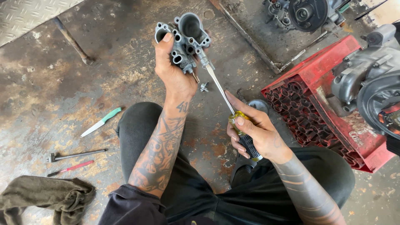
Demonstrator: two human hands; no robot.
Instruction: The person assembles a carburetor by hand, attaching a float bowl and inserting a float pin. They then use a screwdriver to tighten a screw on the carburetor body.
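Observation:
My left hand (173,68) holds up a grey metal carburettor body (183,39) with several round ports, thumb pressed on its top left edge. My right hand (254,131) grips a screwdriver (233,112) by its yellow and black handle, index finger laid along the shaft. The shaft slants up to the left and its tip meets the lower right side of the carburettor body. A small metal part (203,87) lies on the floor just below the body.
I sit on a stained concrete floor. A red plastic crate (321,112) carrying an engine (371,79) stands at right. Another engine part (306,12) lies at top. On the left lie a green-handled knife (101,121), a metal wrench (75,155), a red tool (70,168) and a rag (46,198).

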